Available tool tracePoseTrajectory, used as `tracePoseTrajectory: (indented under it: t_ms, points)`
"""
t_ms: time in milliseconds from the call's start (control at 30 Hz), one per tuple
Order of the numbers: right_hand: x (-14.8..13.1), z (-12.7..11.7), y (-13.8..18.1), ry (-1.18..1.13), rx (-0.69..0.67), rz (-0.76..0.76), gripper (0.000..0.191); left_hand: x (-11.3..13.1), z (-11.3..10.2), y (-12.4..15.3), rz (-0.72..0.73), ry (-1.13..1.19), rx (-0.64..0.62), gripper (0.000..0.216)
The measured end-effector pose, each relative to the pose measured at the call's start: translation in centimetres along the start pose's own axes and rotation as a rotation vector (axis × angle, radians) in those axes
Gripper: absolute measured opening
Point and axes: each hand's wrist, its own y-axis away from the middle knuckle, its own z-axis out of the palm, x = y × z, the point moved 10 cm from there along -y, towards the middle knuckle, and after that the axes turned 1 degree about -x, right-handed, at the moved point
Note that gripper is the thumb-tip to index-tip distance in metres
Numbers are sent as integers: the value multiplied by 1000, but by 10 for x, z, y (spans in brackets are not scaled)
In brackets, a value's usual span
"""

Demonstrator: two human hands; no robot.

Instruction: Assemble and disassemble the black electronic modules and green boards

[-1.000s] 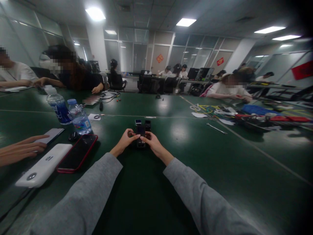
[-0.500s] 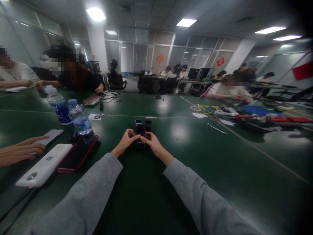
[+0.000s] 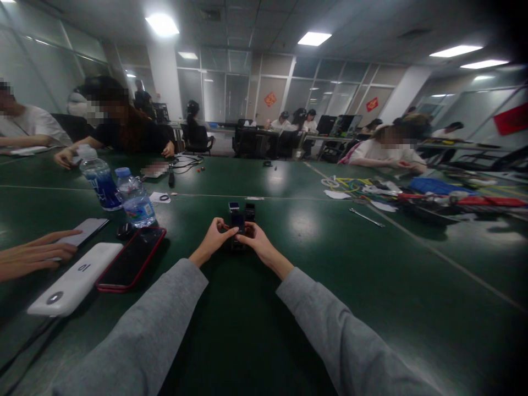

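Both hands meet at the middle of the green table [image 3: 289, 330]. The left hand [image 3: 213, 238] and right hand [image 3: 256, 237] have their fingertips pinched together on a small black device [image 3: 237, 222] standing between them. Two similar small black blocks [image 3: 249, 209] sit just beyond, at 12 o'clock. The device looks partly handled; how much is finished cannot be told. A red-edged phone [image 3: 131, 258] lies at 9 o'clock, bottles [image 3: 134, 198] at 10 o'clock.
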Motion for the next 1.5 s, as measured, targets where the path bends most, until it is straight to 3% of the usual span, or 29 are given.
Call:
tracePoseTrajectory:
  t_ms: [300, 700, 1500]
  points:
    - [-3, 2, 1, -1, 41, 14, 66, -1, -3, -3, 45, -54, 71, 47]
    - [-2, -4, 0, -98, 41, 28, 66, -20, 4, -10, -127, 133, -92, 60]
    - [-1, -5, 0, -72, 56, 32, 67, -14, 5, -8, -48, 128, -98, 51]
